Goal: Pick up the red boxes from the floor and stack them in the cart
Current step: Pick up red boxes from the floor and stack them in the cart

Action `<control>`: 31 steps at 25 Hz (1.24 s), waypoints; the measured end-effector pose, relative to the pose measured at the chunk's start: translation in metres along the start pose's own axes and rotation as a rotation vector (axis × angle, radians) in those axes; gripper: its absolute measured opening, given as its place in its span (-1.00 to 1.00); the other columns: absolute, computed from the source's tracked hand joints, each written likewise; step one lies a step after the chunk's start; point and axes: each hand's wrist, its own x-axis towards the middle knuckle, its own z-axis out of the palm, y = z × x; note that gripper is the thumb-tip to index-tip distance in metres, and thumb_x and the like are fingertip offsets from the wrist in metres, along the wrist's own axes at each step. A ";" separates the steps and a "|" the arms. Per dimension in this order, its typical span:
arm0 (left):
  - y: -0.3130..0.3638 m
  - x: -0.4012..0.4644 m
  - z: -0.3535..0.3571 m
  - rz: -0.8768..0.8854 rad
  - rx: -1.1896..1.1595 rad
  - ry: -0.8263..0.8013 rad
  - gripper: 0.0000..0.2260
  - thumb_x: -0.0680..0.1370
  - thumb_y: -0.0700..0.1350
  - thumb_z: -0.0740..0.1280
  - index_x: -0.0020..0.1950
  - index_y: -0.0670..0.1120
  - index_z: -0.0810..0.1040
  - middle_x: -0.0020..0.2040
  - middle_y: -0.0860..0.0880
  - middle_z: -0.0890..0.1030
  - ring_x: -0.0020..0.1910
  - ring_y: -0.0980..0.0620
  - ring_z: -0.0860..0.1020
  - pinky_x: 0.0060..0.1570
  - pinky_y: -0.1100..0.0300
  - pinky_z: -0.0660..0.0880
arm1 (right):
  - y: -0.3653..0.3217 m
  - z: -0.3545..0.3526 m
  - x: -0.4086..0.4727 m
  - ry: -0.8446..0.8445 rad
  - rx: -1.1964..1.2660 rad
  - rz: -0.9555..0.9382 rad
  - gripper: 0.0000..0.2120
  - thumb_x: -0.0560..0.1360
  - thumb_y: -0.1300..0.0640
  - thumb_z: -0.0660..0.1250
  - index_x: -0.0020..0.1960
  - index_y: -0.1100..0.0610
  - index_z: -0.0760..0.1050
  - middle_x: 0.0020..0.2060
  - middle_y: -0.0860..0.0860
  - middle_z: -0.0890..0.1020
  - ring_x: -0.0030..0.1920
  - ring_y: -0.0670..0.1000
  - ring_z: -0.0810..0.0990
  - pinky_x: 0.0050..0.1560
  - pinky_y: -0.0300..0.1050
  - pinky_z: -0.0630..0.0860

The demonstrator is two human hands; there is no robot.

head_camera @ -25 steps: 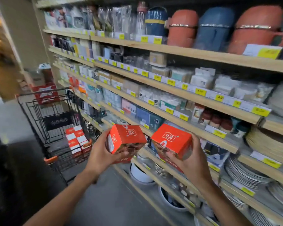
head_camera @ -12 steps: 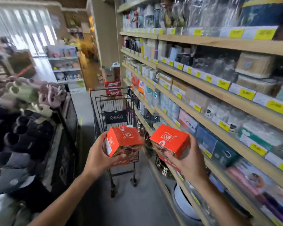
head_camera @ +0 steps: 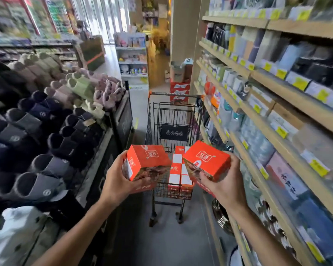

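My left hand (head_camera: 118,182) grips a red box (head_camera: 147,160) from below and the side, at chest height. A second red box (head_camera: 207,160) sits in my right hand (head_camera: 222,181), whose fingers wrap its lower edge. Both boxes hang just in front of the black wire cart (head_camera: 173,116), which stands in the aisle straight ahead. Inside the cart lie several red and white boxes (head_camera: 178,169), packed in rows and partly hidden behind the two held boxes.
Wooden shelves (head_camera: 261,104) full of goods run along the right. A display of slippers (head_camera: 46,120) fills the left side. Red cartons (head_camera: 180,89) are stacked on the floor beyond the cart. Grey floor (head_camera: 161,242) lies between me and the cart.
The view has swung left from the shelves to face down the aisle, and the cart now sits straight ahead and closer. Both hands kept their boxes.
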 end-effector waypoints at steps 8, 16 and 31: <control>-0.099 0.134 -0.020 -0.055 -0.057 -0.011 -0.19 0.21 -0.13 0.70 0.38 0.03 0.41 0.17 0.29 0.59 0.17 0.26 0.59 0.07 0.42 0.52 | 0.033 0.133 0.116 -0.135 -0.070 0.002 -0.11 0.28 0.07 0.66 0.47 -0.06 0.26 0.31 -0.04 0.50 0.23 -0.16 0.52 0.17 -0.30 0.47; -0.170 0.282 -0.005 -0.138 -0.047 -0.064 -0.18 0.21 -0.08 0.70 0.39 0.04 0.39 0.16 0.14 0.60 0.16 0.34 0.56 0.06 0.46 0.49 | 0.076 0.215 0.211 -0.078 -0.211 0.145 -0.15 0.26 0.10 0.69 0.42 0.04 0.33 0.19 -0.10 0.47 0.10 -0.28 0.39 0.02 -0.61 0.29; -0.306 0.498 0.167 -0.316 -0.081 -0.072 -0.15 0.20 0.03 0.68 0.40 0.04 0.38 0.22 0.13 0.59 0.23 0.20 0.57 0.18 0.32 0.53 | 0.302 0.323 0.398 -0.126 -0.303 0.449 -0.09 0.28 -0.08 0.63 0.52 -0.04 0.28 0.26 -0.03 0.37 0.27 0.04 0.47 0.13 -0.08 0.44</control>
